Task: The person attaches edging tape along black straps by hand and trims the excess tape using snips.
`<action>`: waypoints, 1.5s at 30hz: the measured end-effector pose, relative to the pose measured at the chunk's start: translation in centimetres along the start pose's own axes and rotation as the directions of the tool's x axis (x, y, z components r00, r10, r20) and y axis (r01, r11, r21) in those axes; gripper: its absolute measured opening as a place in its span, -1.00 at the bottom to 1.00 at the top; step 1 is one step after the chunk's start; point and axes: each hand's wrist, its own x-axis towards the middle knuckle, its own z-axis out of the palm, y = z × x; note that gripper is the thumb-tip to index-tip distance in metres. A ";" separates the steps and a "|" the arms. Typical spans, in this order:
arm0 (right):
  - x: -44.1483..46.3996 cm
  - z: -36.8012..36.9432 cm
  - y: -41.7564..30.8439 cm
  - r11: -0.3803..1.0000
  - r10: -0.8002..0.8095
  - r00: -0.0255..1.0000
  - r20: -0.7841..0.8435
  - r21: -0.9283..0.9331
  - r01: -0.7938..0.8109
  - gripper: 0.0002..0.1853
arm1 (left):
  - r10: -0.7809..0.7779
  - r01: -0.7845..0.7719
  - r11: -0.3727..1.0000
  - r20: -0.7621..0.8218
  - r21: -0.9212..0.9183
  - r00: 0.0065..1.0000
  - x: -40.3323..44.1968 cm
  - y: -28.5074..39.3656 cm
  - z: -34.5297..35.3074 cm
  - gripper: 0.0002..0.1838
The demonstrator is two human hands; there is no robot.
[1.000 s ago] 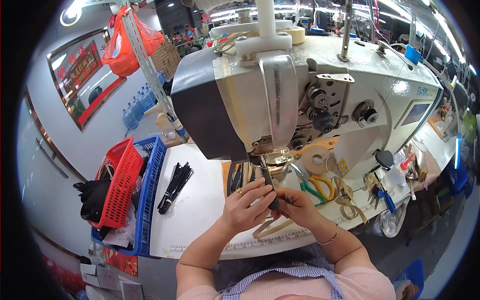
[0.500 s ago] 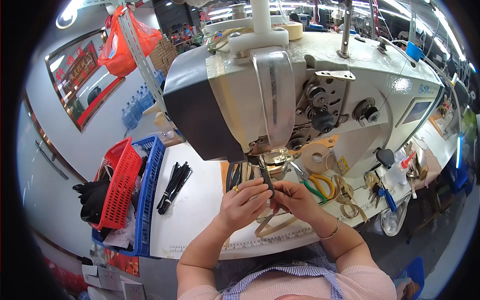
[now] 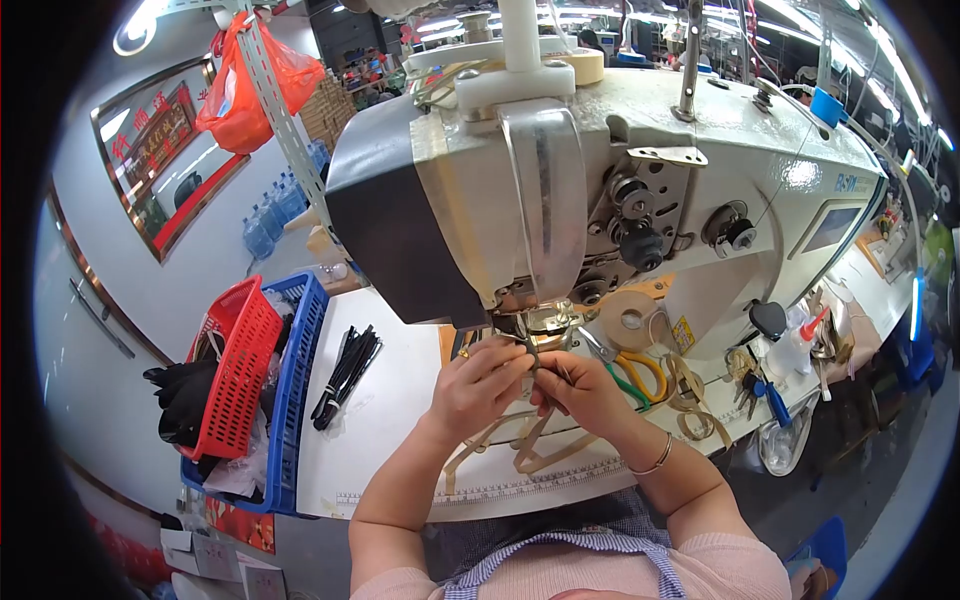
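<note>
Just below the needle area of the large white sewing machine (image 3: 800, 130), my two hands meet with fingertips nearly touching. My left hand (image 3: 482, 385) is closed on a small dark piece (image 3: 532, 352), its fingers covering much of it. From the right, my right hand (image 3: 580, 392) pinches the same piece at its lower end. Beige strips (image 3: 545, 462) hang and lie on the table below both hands. Scissors with green and orange handles (image 3: 650, 372) lie right of my right hand, near a roll of beige tape (image 3: 632, 318).
A bundle of black strips (image 3: 346, 376) lies on the white table (image 3: 400, 420) at left. Beyond it, a red basket (image 3: 238, 370) holding black items leans in a blue basket (image 3: 300, 400). A glue bottle (image 3: 795, 345), keys and blue-handled pliers (image 3: 772, 400) are at right.
Both hands have moved slightly up toward the needle area. The dark piece now shows less between the fingers, and more of the beige strips shows below my left hand.
</note>
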 end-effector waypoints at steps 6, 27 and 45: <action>0.2 0.1 0.6 0.998 -0.061 0.996 -0.063 0.002 0.062 -0.80 | -0.054 0.049 0.989 -0.033 -0.137 0.998 -0.1 -1.7 0.5 -0.71; -0.4 -0.2 0.6 0.998 -0.031 0.995 -0.093 -0.062 0.026 -0.79 | -0.092 0.094 0.976 0.018 -0.198 0.996 -0.2 -1.9 0.3 -0.73; 0.2 1.1 0.8 0.950 -0.167 0.976 -0.140 -0.287 0.121 -0.84 | 0.023 -0.021 0.996 -0.020 0.090 1.000 -0.1 -2.2 0.5 -0.75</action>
